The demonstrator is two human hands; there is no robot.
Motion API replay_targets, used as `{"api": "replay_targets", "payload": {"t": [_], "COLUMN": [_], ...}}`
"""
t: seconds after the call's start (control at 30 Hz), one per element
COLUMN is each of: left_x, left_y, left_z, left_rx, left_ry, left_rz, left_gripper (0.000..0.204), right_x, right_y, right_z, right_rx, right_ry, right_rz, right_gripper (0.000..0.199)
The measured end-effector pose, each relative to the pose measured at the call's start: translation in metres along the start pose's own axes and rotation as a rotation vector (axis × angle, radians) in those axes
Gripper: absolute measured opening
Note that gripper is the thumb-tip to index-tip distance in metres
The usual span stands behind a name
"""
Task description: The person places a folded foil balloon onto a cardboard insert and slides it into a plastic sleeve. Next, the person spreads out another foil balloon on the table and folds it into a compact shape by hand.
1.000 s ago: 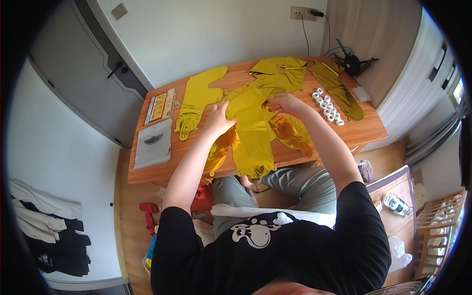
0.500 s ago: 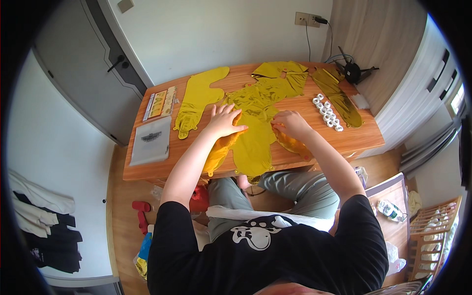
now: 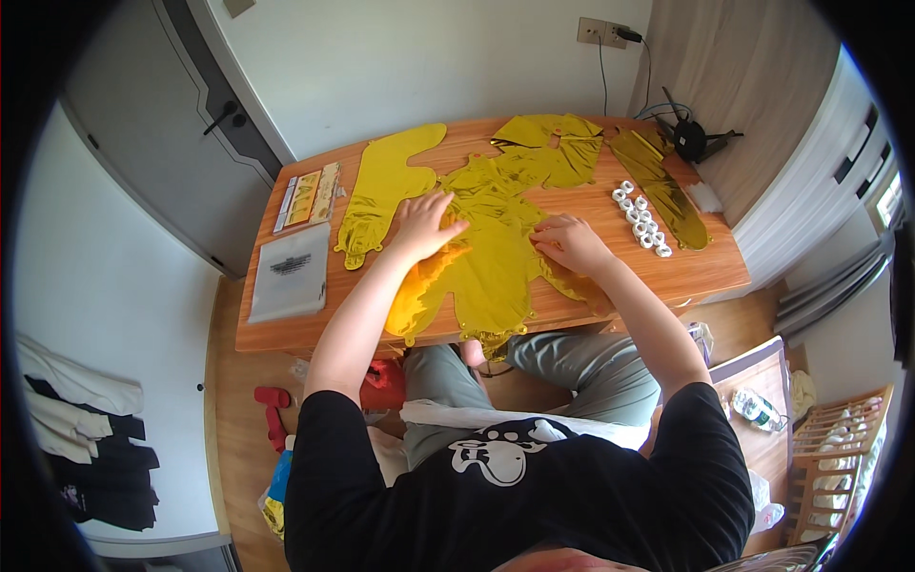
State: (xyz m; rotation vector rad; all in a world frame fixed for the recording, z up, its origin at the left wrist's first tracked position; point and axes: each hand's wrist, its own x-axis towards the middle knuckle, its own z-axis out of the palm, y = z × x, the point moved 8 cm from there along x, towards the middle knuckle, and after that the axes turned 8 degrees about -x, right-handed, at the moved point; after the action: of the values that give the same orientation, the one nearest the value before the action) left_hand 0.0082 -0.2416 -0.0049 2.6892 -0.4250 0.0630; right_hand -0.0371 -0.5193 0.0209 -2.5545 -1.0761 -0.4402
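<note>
A flat gold foil balloon with several lobes and small tabs lies across the front of the wooden table, its near end over the edge. My left hand rests on its left side, fingers spread and thumb out, above a lobe showing orange. On the opposite side, my right hand lies on the foil with its fingers bent slightly toward the middle. Behind are another gold foil balloon, partly overlapped, and a boot-shaped one at the left. A long gold foil strip lies at the right.
White ribbon rolls stand in rows right of my hand. At the table's left are printed cards and a clear plastic packet. A black router sits at the back right corner. My legs are under the table's front edge.
My left hand has shifted slightly left and lies flatter. The lobes under both hands have flattened outward, and the balloon's middle looks more creased. My right hand has loosened and lowered.
</note>
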Motion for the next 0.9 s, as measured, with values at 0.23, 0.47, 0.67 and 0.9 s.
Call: {"api": "replay_targets", "payload": {"t": [0.23,0.47,0.67,0.9], "left_x": [-0.014,-0.019,-0.016,-0.013], "left_y": [-0.036,-0.042,-0.039,-0.015], "left_z": [-0.02,-0.008,-0.008,-0.004], "left_rx": [-0.024,0.025,0.052,0.057], "left_ry": [-0.116,-0.157,-0.154,-0.087], "left_rz": [-0.031,0.024,0.055,0.126], "left_gripper": [0.086,0.093,0.098,0.089], "right_x": [0.004,0.002,0.003,0.01], "right_y": [0.002,0.003,0.003,0.009], "right_z": [-0.001,-0.002,-0.001,0.001], "right_rx": [0.042,0.03,-0.022,0.018], "right_ry": [-0.073,-0.089,-0.092,-0.156], "right_rz": [0.064,0.075,0.051,0.038], "right_gripper": [0.023,0.023,0.021,0.022]}}
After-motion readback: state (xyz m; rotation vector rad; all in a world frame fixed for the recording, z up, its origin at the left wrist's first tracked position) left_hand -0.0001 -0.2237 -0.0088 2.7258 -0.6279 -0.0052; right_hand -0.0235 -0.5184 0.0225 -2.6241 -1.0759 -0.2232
